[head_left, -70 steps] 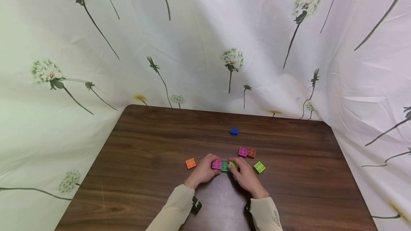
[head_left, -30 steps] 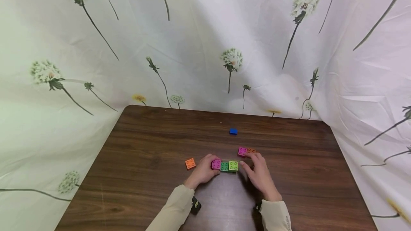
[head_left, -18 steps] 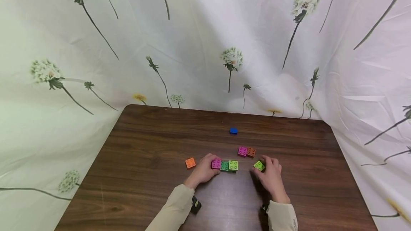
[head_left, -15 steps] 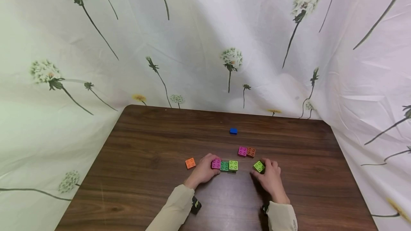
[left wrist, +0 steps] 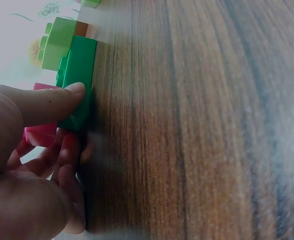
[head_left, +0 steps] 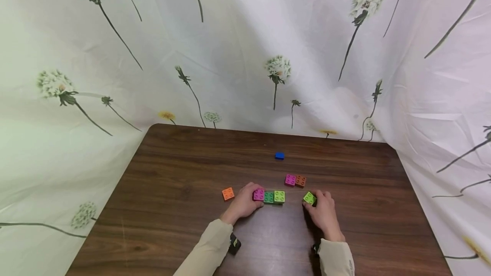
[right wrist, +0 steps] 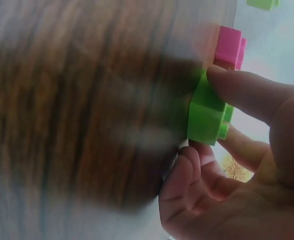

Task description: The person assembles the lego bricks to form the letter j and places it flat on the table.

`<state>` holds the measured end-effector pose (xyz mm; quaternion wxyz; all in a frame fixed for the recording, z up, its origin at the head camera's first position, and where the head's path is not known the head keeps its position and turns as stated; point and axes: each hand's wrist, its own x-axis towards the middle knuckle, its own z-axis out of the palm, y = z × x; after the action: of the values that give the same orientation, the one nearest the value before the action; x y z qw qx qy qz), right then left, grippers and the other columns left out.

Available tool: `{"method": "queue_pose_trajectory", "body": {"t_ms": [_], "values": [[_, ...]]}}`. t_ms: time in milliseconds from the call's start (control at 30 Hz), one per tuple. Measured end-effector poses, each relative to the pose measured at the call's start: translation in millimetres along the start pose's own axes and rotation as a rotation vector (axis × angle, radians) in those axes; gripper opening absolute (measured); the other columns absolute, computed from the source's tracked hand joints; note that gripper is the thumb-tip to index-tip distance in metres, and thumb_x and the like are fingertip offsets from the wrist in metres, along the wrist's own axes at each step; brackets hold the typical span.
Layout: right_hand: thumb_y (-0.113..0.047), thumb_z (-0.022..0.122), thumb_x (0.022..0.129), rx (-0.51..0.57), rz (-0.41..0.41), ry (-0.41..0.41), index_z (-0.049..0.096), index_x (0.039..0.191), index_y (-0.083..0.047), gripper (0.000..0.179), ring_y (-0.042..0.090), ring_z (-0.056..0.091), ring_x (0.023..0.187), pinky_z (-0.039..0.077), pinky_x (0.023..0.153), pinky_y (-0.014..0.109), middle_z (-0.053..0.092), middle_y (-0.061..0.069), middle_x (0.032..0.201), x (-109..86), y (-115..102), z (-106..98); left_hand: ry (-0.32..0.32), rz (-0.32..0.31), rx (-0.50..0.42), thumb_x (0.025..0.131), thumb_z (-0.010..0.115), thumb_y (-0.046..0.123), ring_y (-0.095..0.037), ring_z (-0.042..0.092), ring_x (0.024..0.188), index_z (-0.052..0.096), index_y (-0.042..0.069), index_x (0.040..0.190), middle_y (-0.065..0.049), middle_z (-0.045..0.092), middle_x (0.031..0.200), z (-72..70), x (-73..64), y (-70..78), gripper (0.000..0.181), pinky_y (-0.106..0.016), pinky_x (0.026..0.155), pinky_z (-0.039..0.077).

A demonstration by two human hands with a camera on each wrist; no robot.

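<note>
My left hand [head_left: 245, 202] grips the left end of a small brick build. Its base is a long green toy brick [left wrist: 82, 65]; a pink brick [head_left: 258, 194] sits on the left end and a lime brick [head_left: 279, 196] on the right, with green studs between them. In the left wrist view, the thumb presses the green brick's side. To the right, my right hand [head_left: 325, 211] pinches a separate lime brick [right wrist: 206, 112] between thumb and fingers. That brick sits at an angle to the build, close to the tabletop.
Behind the hands, a pink brick [head_left: 290, 179] and a brown brick [head_left: 301, 181] stand side by side. Farther back is a blue brick [head_left: 279, 156]. An orange brick [head_left: 228, 194] lies left of my left hand. A flower-patterned cloth [head_left: 238, 54] hangs beyond the wooden table [head_left: 184, 161].
My right hand has left the lime brick on the build, moved right, and taken hold of the separate lime brick. My left hand stays on the build.
</note>
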<state>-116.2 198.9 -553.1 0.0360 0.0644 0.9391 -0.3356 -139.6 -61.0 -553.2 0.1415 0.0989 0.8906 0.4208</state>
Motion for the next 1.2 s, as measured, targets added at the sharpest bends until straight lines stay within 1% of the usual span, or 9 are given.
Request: {"method": "queue_pose_trajectory", "body": {"t_ms": [267, 500, 667, 800, 867, 967, 1033, 1100, 1200], "values": [[-0.017, 0.069, 0.086, -0.001, 0.009, 0.001, 0.057, 0.121, 0.005, 0.043, 0.044, 0.049, 0.11, 0.043, 0.088, 0.054, 0.049, 0.029, 0.12, 1.4, -1.1, 1.1, 0.0, -0.001, 0.007, 0.082, 0.075, 0.008, -0.017, 0.054, 0.094, 0.064, 0.009, 0.115, -0.004, 0.059, 0.106, 0.4, 0.8, -0.2, 0.035, -0.042, 0.086, 0.046], [-0.014, 0.069, 0.085, 0.042, -0.043, 0.026, 0.057, 0.118, 0.006, 0.04, 0.036, 0.055, 0.101, 0.044, 0.085, 0.05, 0.056, 0.025, 0.113, 1.6, -0.7, 3.2, 0.004, 0.0, 0.011, 0.081, 0.075, 0.008, -0.017, 0.054, 0.095, 0.064, 0.008, 0.115, -0.004, 0.06, 0.105, -0.7, 0.6, -0.7, 0.036, -0.042, 0.087, 0.046], [-0.013, 0.069, 0.087, 0.123, -0.064, -0.013, 0.058, 0.119, 0.003, 0.038, 0.028, 0.058, 0.098, 0.046, 0.082, 0.043, 0.062, 0.019, 0.112, 1.7, -4.3, 9.4, 0.002, 0.003, 0.015, 0.081, 0.075, 0.009, -0.017, 0.054, 0.095, 0.064, 0.008, 0.115, -0.004, 0.06, 0.106, -1.1, 0.4, -1.0, 0.035, -0.041, 0.086, 0.046], [-0.014, 0.069, 0.088, 0.226, -0.083, -0.054, 0.058, 0.122, -0.001, 0.038, 0.021, 0.059, 0.092, 0.047, 0.076, 0.033, 0.064, 0.014, 0.108, 1.5, -11.3, 15.0, 0.0, 0.006, 0.012, 0.082, 0.075, 0.009, -0.017, 0.054, 0.095, 0.064, 0.008, 0.115, -0.004, 0.059, 0.106, -0.8, 0.3, -1.6, 0.036, -0.041, 0.086, 0.046], [-0.016, 0.069, 0.088, 0.279, -0.106, -0.068, 0.058, 0.123, -0.002, 0.039, 0.018, 0.059, 0.087, 0.047, 0.072, 0.029, 0.065, 0.013, 0.104, 0.9, -15.3, 17.0, 0.0, 0.009, 0.009, 0.082, 0.075, 0.008, -0.017, 0.054, 0.094, 0.064, 0.008, 0.115, -0.004, 0.059, 0.106, -0.9, 0.0, -1.7, 0.036, -0.04, 0.085, 0.046], [-0.017, 0.069, 0.089, 0.338, -0.156, -0.077, 0.057, 0.126, -0.003, 0.041, 0.018, 0.061, 0.089, 0.048, 0.073, 0.028, 0.065, 0.012, 0.106, 0.1, -20.4, 19.9, 0.0, 0.019, 0.008, 0.081, 0.075, 0.007, -0.017, 0.054, 0.094, 0.063, 0.008, 0.115, -0.004, 0.059, 0.105, -1.3, -0.8, -1.7, 0.036, -0.04, 0.084, 0.046], [-0.018, 0.069, 0.089, 0.343, -0.2, -0.071, 0.057, 0.128, -0.004, 0.043, 0.02, 0.061, 0.096, 0.049, 0.079, 0.031, 0.065, 0.011, 0.112, -0.4, -23.2, 22.1, 0.001, 0.021, 0.007, 0.081, 0.075, 0.007, -0.016, 0.054, 0.093, 0.064, 0.008, 0.116, -0.004, 0.06, 0.106, -1.2, -0.8, -1.7, 0.036, -0.039, 0.084, 0.046], [-0.015, 0.069, 0.089, 0.339, -0.252, -0.061, 0.057, 0.128, -0.005, 0.043, 0.023, 0.06, 0.105, 0.048, 0.088, 0.038, 0.063, 0.011, 0.118, -0.3, -25.6, 24.6, 0.001, 0.021, 0.005, 0.081, 0.075, 0.007, -0.016, 0.054, 0.093, 0.064, 0.008, 0.116, -0.004, 0.06, 0.106, -1.0, -0.7, -2.0, 0.036, -0.038, 0.084, 0.045], [-0.012, 0.07, 0.088, 0.312, -0.324, -0.049, 0.058, 0.127, -0.005, 0.042, 0.025, 0.059, 0.111, 0.046, 0.094, 0.045, 0.062, 0.009, 0.12, -0.5, -28.5, 27.4, 0.0, 0.019, -0.001, 0.081, 0.075, 0.007, -0.016, 0.054, 0.094, 0.064, 0.009, 0.116, -0.004, 0.06, 0.106, -0.5, 0.0, -2.0, 0.036, -0.039, 0.085, 0.046]]}}
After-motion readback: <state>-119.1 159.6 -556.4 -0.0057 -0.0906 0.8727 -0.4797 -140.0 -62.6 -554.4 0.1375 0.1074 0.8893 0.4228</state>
